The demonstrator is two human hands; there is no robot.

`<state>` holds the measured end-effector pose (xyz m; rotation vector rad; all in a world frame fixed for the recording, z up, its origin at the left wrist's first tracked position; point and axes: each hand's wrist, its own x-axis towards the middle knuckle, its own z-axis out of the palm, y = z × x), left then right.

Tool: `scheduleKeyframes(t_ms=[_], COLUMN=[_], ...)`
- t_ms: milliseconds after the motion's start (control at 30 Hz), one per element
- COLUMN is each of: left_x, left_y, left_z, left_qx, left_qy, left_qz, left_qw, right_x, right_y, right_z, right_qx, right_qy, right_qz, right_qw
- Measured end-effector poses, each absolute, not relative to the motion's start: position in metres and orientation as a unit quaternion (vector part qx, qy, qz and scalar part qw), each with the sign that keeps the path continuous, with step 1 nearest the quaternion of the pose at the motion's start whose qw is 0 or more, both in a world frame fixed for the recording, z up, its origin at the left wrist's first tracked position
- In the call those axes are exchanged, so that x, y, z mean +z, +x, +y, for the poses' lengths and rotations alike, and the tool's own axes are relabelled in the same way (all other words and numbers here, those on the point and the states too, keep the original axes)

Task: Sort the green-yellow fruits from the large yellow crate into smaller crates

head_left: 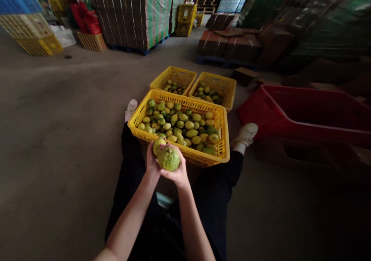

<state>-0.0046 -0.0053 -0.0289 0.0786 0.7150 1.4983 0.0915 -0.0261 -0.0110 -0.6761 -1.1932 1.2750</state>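
My left hand [151, 161] is closed round a yellow-green lemon [158, 146]. Right beside it, my right hand [181, 170] grips a larger, bumpy green lemon [169, 159], which stands nearer to me. The two hands touch or nearly touch at the near edge of a yellow plastic crate [225, 137]. Many yellow and green lemons [189, 125] lie loose in that crate, spread across its width. Some of my fingers are hidden behind the fruit.
Behind the front crate stand two smaller yellow crates, one at left [159, 82] and one at right [231, 92], each partly filled with lemons. A red bin [290, 127] is at the right. Wrapped pallet stacks [124, 15] stand farther back. My legs flank the front crate.
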Motion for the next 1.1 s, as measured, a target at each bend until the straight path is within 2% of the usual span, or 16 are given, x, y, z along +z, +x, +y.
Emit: scheduleKeyframes(t_ms=[100,333,600,833,1100], left_x=[-0.015,0.018,-0.006,-0.026,-0.024], left_y=[-0.017,-0.016,-0.015,-0.014,0.002], left_z=[-0.001,0.007,0.006,0.004,0.002], left_qx=[0.69,0.715,0.674,0.679,0.651], left_qy=[-0.051,-0.089,-0.14,-0.104,-0.167], left_qz=[0.288,0.252,0.222,0.231,0.257], left_qw=[0.662,0.646,0.69,0.689,0.695], right_x=[-0.016,-0.014,-0.038,-0.059,-0.072], right_y=[0.102,0.118,0.112,0.118,0.107], right_z=[-0.022,-0.011,-0.009,0.006,0.008], right_qx=[0.591,0.596,0.703,0.674,0.672], right_qy=[-0.328,-0.348,-0.278,-0.301,-0.315], right_qz=[-0.428,-0.467,-0.293,-0.139,-0.087], right_qw=[0.6,0.552,0.585,0.66,0.665])
